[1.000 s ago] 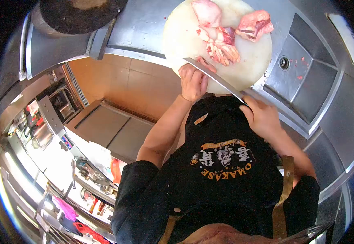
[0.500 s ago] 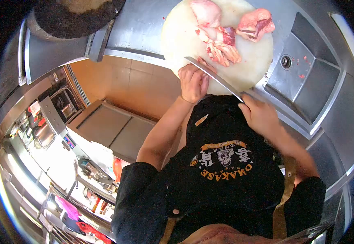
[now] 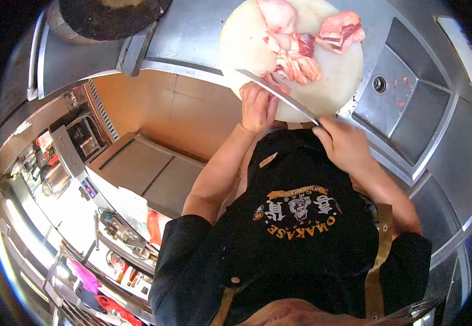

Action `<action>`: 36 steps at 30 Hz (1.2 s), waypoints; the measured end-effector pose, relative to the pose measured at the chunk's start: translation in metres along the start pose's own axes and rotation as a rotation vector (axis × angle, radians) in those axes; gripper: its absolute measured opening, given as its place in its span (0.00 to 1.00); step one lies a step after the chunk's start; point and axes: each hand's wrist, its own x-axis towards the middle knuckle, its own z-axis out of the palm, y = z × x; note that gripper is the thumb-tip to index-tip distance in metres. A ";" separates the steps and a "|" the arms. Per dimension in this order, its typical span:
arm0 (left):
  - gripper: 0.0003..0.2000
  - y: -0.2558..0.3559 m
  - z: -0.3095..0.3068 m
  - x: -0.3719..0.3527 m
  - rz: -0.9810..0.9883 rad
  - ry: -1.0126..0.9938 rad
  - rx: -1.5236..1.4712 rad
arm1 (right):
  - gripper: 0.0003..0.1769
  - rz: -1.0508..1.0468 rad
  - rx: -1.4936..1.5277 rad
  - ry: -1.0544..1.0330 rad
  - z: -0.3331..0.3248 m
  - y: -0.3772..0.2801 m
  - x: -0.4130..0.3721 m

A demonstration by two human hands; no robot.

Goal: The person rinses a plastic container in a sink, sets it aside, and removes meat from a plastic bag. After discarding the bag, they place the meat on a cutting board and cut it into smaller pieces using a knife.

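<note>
My right hand [image 3: 345, 144] is wrapped round the handle of a long-bladed knife [image 3: 286, 98]. Its blade slants up and left over the round white cutting board [image 3: 336, 89], its tip just past the fingers of my left hand [image 3: 257, 108]. That hand is closed at the board's near edge, curled over a strip of raw meat [image 3: 277, 83] that shows partly beside the blade. Just beyond lies a pile of cut meat [image 3: 300, 66]. A pale, fatty piece [image 3: 277, 16] rests at the far side, and a thick red-and-white chunk [image 3: 341, 32] at the right.
To the right is a steel sink [image 3: 393, 117] with meat scraps near its drain [image 3: 379, 84]. A large dark wok [image 3: 111, 19] stands at the upper left, beside the steel counter [image 3: 189, 41]. Shelves with kitchenware [image 3: 122, 228] are at the lower left.
The knife has shifted slightly left and its tip reaches farther past my left hand. More of the meat strip shows beyond the blade. My left hand stays at the board's edge.
</note>
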 end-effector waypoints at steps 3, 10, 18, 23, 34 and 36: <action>0.13 -0.005 0.003 -0.005 0.006 -0.035 0.034 | 0.17 0.035 -0.063 -0.039 -0.006 -0.002 -0.024; 0.13 -0.001 0.001 -0.006 -0.035 -0.012 0.056 | 0.15 0.054 -0.017 -0.129 0.018 -0.017 0.039; 0.10 0.004 0.004 0.003 -0.046 0.018 0.015 | 0.17 0.073 -0.040 -0.138 0.033 0.017 0.019; 0.10 0.003 -0.001 0.004 0.000 0.011 -0.074 | 0.18 -0.039 0.099 0.142 0.055 0.004 0.114; 0.12 0.000 0.001 -0.005 -0.024 0.001 0.039 | 0.14 0.034 -0.068 -0.037 -0.005 -0.002 -0.024; 0.12 0.001 0.003 -0.006 -0.033 -0.001 0.039 | 0.13 0.051 -0.077 -0.059 -0.004 -0.007 -0.021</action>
